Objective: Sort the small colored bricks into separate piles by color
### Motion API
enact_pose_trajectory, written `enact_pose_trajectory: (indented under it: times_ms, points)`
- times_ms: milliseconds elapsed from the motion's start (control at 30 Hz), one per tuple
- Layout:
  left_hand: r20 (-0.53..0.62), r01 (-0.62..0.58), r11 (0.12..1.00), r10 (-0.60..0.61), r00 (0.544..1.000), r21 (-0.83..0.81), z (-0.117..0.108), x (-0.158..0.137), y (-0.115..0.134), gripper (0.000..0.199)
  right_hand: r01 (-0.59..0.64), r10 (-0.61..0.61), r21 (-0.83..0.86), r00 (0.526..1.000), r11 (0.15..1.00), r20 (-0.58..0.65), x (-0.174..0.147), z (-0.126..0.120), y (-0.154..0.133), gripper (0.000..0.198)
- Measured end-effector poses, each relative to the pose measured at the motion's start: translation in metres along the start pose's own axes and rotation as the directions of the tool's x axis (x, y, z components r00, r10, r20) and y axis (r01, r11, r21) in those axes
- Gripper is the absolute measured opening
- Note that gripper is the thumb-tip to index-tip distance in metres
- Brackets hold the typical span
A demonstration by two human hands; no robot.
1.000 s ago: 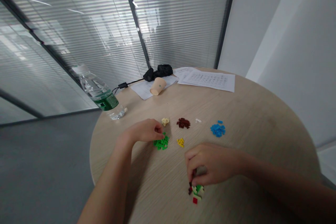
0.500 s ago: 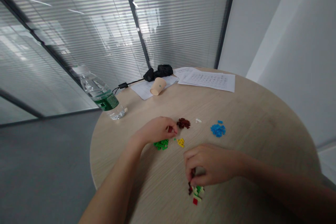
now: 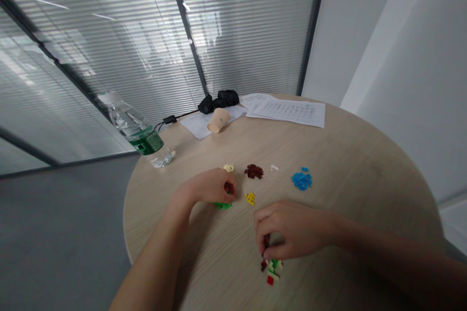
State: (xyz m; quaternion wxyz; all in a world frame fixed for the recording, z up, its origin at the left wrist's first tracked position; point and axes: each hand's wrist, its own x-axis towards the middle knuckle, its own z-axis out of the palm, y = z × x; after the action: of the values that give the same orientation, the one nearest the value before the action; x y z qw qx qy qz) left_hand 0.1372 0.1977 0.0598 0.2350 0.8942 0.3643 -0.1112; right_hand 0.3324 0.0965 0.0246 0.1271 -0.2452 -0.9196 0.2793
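Note:
My left hand (image 3: pixel 215 186) reaches over the green toy bricks (image 3: pixel 223 205), its thumb and fingers curled together near the pile's upper right edge. Whatever its fingertips hold is hidden; some red bricks (image 3: pixel 229 188) show through the gap between finger and thumb. Closer to me, my right hand (image 3: pixel 284 228) pinches a small dark brown brick (image 3: pixel 267 241), mostly covered by the fingers. Just below those fingertips lies a loose group of cream, green, brown and red bricks (image 3: pixel 273 270). Yellow bricks (image 3: pixel 250 198) lie between the two hands.
Piles of cream (image 3: pixel 229 168), dark brown (image 3: pixel 254 171), white (image 3: pixel 275 167) and blue bricks (image 3: pixel 302 181) sit farther back on the round table (image 3: pixel 350 165). A water bottle (image 3: pixel 146 141) stands at the left edge. A paper cup (image 3: pixel 218 120), black bundle (image 3: pixel 223 100) and printed sheets (image 3: pixel 292 111) lie behind.
My left hand has moved left and slightly toward me, from beside the dark brown pile to the green one, uncovering the cream bricks. My right hand stays almost still.

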Motion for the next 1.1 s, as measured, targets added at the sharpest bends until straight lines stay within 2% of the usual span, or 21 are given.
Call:
enact_pose_trajectory:
  times_ms: [133,233,300,400,467,533,633,733,800,900,1100]
  points:
    - [0.008,0.006,1.000,-0.006,1.000,-0.022,-0.001,-0.001,-0.004,0.013,0.007,-0.005,0.063,1.000,0.998,-0.020,0.000,0.000,0.001,0.007]
    - [-0.095,-0.043,0.999,0.041,0.995,-0.028,-0.001,0.001,-0.005,0.014,0.009,-0.002,0.120,0.999,0.993,-0.054,0.000,0.000,0.001,0.007]
    - [-0.178,-0.064,0.998,0.059,0.982,-0.024,-0.002,0.003,-0.004,0.016,-0.031,0.045,0.165,0.996,0.986,-0.082,0.001,-0.001,-0.001,0.006]
    - [-0.246,-0.101,0.990,0.074,0.966,-0.098,-0.002,0.006,0.001,0.024,-0.148,0.181,0.243,0.976,0.959,-0.119,0.000,-0.003,0.000,0.006]
    - [-0.266,-0.152,0.968,0.096,0.959,-0.198,-0.001,0.007,0.007,0.031,-0.226,0.279,0.277,0.945,0.934,-0.172,-0.001,-0.007,0.003,0.008]
    - [-0.279,-0.222,0.926,0.136,0.951,-0.304,0.002,0.010,0.013,0.036,-0.271,0.341,0.247,0.886,0.930,-0.314,-0.002,-0.013,0.010,0.008]
    - [-0.274,-0.306,0.852,0.202,0.940,-0.424,0.008,0.015,0.021,0.035,-0.303,0.284,0.072,0.753,0.950,-0.593,-0.005,-0.022,0.022,0.004]
    - [-0.291,-0.325,0.829,0.206,0.934,-0.456,0.014,0.021,0.025,0.030,-0.346,0.250,0.006,0.666,0.938,-0.703,-0.007,-0.026,0.028,0.002]
    - [-0.322,-0.317,0.837,0.180,0.929,-0.446,0.017,0.023,0.027,0.025,-0.372,0.269,0.012,0.647,0.928,-0.713,-0.008,-0.026,0.029,0.003]
    - [-0.383,-0.320,0.845,0.151,0.911,-0.428,0.017,0.025,0.030,0.019,-0.374,0.266,0.006,0.649,0.928,-0.712,-0.007,-0.024,0.028,0.006]
    - [-0.472,-0.350,0.863,0.153,0.868,-0.364,0.020,0.027,0.030,0.016,-0.409,0.296,0.027,0.610,0.912,-0.735,-0.005,-0.024,0.028,0.010]
